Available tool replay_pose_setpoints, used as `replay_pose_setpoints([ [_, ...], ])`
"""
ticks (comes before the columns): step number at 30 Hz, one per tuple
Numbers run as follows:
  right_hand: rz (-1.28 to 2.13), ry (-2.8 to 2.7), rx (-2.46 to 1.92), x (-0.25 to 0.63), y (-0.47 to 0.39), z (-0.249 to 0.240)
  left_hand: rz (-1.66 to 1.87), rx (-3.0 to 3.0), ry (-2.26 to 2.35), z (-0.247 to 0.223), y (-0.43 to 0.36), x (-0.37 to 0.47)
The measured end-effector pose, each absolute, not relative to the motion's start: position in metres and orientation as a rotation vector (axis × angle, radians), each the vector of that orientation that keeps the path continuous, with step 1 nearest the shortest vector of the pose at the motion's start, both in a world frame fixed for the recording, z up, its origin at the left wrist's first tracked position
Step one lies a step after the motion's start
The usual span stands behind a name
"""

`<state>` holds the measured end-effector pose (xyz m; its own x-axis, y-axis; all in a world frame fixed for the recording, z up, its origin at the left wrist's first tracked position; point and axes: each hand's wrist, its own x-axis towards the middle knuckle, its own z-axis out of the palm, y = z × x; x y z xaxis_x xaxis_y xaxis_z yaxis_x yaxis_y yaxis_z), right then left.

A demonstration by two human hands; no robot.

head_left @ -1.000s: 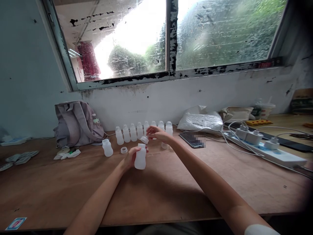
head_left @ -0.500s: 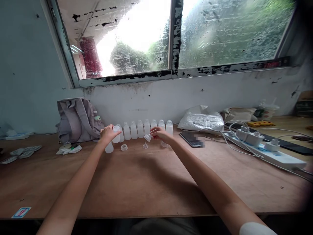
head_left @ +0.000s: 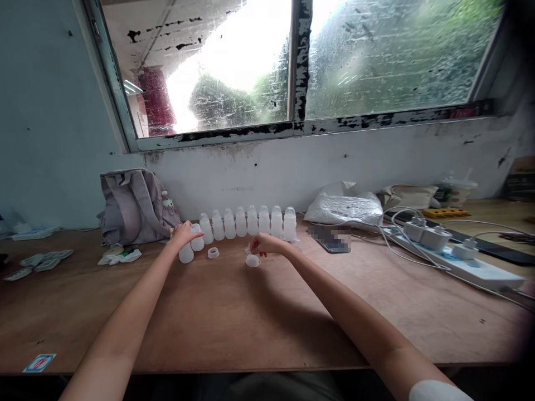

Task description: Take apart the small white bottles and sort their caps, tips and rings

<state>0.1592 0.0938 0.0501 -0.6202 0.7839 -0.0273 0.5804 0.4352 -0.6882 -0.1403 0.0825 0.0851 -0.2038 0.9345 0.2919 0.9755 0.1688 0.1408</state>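
Observation:
My left hand (head_left: 180, 235) is closed around the upper part of an open frosted baby bottle (head_left: 197, 241), thumb across its near side. Another frosted bottle (head_left: 186, 254) stands just in front of that hand. My right hand (head_left: 266, 245) has its fingertips pinched together low over the table, at a small clear ring-shaped piece (head_left: 248, 251); what is between the fingertips is hidden. Directly below these fingers lies a clear cap (head_left: 252, 260). A white screw ring (head_left: 213, 253) rests on the table between the two hands.
Several capped baby bottles (head_left: 241, 221) stand in a row along the wall. A grey backpack (head_left: 136, 206) is at left beside a crumpled tissue (head_left: 120, 257). At right are a phone (head_left: 332, 240), a silvery plastic bag (head_left: 345, 206) and a power strip (head_left: 480, 270) with chargers and cables.
My left hand has lowered the bottle onto the table. The clear cap, held in my right hand before, now lies on the table, and that hand has moved down to the ring-shaped piece.

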Motion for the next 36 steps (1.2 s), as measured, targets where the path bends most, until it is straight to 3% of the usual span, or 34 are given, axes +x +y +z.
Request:
replay_pose_setpoints([
  [18, 0.819, -2.547, -1.339, 0.147, 0.078, 0.052, -0.406, -1.774, -2.297, 0.068, 0.071, -0.136],
  [31, 0.765, -2.612, -1.400, 0.146, 0.077, 0.047, -0.782, -1.605, -2.376, 0.068, 0.071, -0.128],
  [36, 0.715, -2.619, -1.381, 0.145, 0.073, 0.049, -1.074, -1.547, -1.980, 0.081, 0.060, -0.121],
])
